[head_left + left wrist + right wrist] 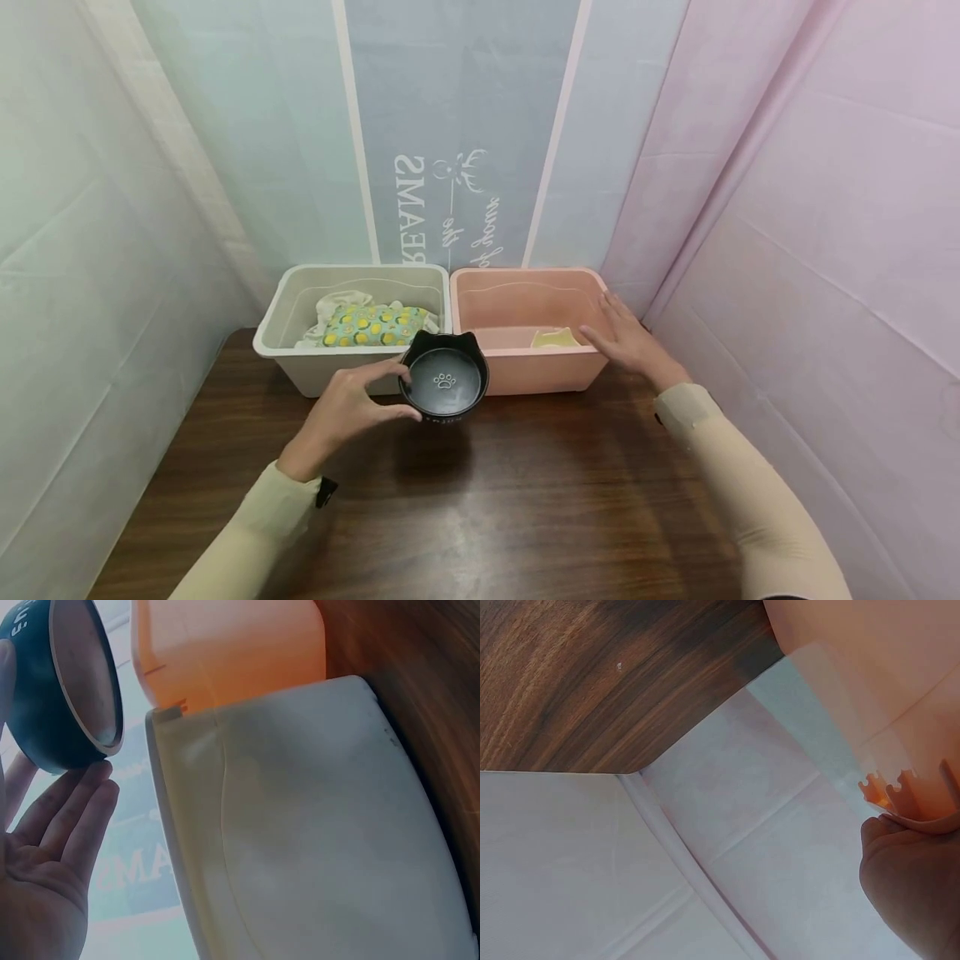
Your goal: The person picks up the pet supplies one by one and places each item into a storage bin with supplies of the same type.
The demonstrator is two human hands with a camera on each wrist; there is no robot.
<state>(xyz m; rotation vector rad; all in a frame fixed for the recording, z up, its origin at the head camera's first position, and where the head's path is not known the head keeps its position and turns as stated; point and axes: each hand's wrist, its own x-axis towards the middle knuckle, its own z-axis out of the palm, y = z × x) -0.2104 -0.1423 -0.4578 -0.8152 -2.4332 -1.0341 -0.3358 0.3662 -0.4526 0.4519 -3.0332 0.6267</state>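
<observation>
In the head view my left hand [347,410] holds a black cat-eared pet bowl [445,383] by its left side, thumb and fingers spread around it. A white paw print marks the bowl's inside, which faces me. The bowl [67,682] is up in the air, its base showing in the left wrist view. My right hand [628,340] rests at the right rim of a pink bin [525,367], fingers extended. Inside that bin is a pale yellow piece with pointed ears [555,337], partly hidden by the front wall.
Left of the pink bin stands a whitish bin [292,360], holding a lemon-print cloth item [375,325] and white cloth [337,308]. Both stand on a dark wooden table [525,483]. Fabric curtains [465,100] hang behind and at both sides.
</observation>
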